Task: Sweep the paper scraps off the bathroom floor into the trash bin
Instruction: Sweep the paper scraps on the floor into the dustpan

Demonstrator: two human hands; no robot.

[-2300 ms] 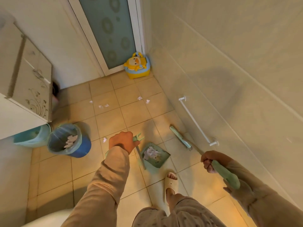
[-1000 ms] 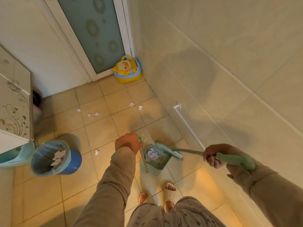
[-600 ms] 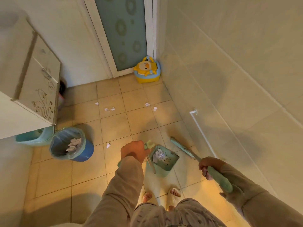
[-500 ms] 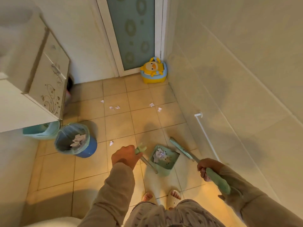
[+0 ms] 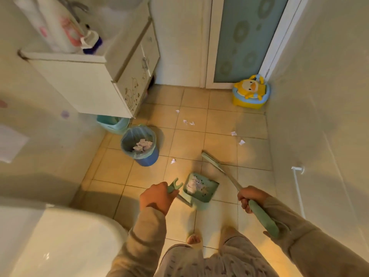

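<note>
My left hand (image 5: 156, 197) grips the handle of a green dustpan (image 5: 207, 188), which carries a heap of paper scraps. My right hand (image 5: 248, 197) grips the green handle of a broom (image 5: 214, 162); its head rests on the tiles just beyond the dustpan. The blue trash bin (image 5: 148, 157), lined with a green bag and holding scraps, stands up and to the left of the dustpan. One scrap (image 5: 173, 161) lies beside the bin. Several more scraps (image 5: 237, 137) are scattered on the floor toward the door.
A white toilet (image 5: 56, 242) fills the lower left. A white vanity cabinet (image 5: 111, 76) hangs at the left above a teal basin (image 5: 111, 122). A yellow duck potty (image 5: 250, 91) sits in the far right corner by the frosted door (image 5: 243, 37). A towel rail (image 5: 297, 188) runs along the right wall.
My view has swung left, bringing the toilet and cabinet top into sight. Both hands keep their grips; the dustpan and broom stay close together, with the broom head just beyond the pan.
</note>
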